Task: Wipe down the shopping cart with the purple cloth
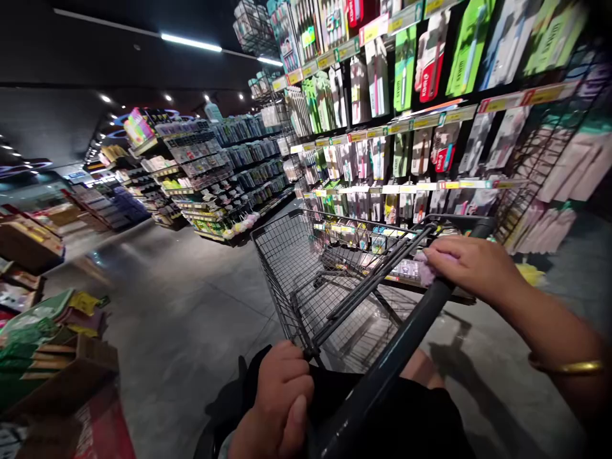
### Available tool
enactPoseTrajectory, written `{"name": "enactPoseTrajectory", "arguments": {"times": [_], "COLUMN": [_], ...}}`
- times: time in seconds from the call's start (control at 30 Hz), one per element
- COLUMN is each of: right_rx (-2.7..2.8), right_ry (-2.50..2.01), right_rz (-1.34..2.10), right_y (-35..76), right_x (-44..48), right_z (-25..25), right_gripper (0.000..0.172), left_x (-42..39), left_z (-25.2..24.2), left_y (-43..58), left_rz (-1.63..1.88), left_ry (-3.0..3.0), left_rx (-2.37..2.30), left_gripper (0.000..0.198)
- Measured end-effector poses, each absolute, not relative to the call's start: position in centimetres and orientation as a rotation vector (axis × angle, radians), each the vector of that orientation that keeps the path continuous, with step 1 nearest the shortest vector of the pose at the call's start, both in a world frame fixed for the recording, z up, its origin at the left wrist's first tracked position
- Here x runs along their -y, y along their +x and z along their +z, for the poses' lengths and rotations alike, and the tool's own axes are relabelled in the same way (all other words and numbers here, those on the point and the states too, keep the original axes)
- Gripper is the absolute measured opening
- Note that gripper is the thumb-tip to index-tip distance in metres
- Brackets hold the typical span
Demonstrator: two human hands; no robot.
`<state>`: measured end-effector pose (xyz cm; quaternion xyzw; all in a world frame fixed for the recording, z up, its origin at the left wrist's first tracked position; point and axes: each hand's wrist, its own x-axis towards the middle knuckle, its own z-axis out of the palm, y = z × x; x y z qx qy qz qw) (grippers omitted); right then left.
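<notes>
A dark wire shopping cart (287, 268) stands tilted in the view, with no goods visible in its basket. Its thick grey handle (396, 357) slants from lower middle to upper right. Over the far end of that handle my right hand (471, 268) is closed, and a crumpled lilac piece of something soft (427, 271) shows under its fingers. My left hand (282, 398) is curled closed at the cart's near left corner, by the handle's lower end. Its palm side is hidden.
Hanging toothbrush packs (404, 70) fill the tall rack close on the right. Pinkish gloves (540, 223) hang at its end. Stocked shelves (191, 172) stand farther off across the grey floor (191, 312). Cardboard boxes (95, 357) of goods stand at lower left.
</notes>
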<state>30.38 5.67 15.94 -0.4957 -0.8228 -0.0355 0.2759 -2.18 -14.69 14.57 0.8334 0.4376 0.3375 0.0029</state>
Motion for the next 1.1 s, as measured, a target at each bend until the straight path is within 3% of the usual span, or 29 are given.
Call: {"name": "enactPoseTrajectory", "arguments": {"times": [0.2,0.53,0.63,0.8,0.97,1.1], "right_rx": [2.325,2.258,2.247,2.193,2.178,2.154], "right_ry": [-1.058,-1.463,-1.538,-1.563,-1.468,-1.4], "right_rz": [-0.02,-0.071,-0.096,-0.133,-0.167,-0.226], "right_y": [28.5,28.4,27.5,26.3,25.5,24.9], "right_x": [-3.0,-4.5,-2.8,-0.9,0.6,1.9], "right_z": [15.9,16.6,16.9,16.9,16.2,15.7], "right_gripper": [0.039,0.033,0.034,0.036,0.036,0.038], "left_x": [16.0,19.7,22.4,22.8,21.0,21.8], "left_z": [13.9,17.3,19.5,18.9,16.0,15.9], "left_y": [-5.4,-7.1,-5.1,-0.3,0.6,-0.5], "left_rz": [1.148,0.986,0.784,0.477,0.38,0.28], "left_ry": [2.46,2.206,2.323,2.828,2.64,2.562], "left_rx": [-1.505,-1.669,-1.905,-1.841,-2.376,-2.48], "left_gripper": [0.053,0.054,0.035,0.057,0.048,0.029]}}
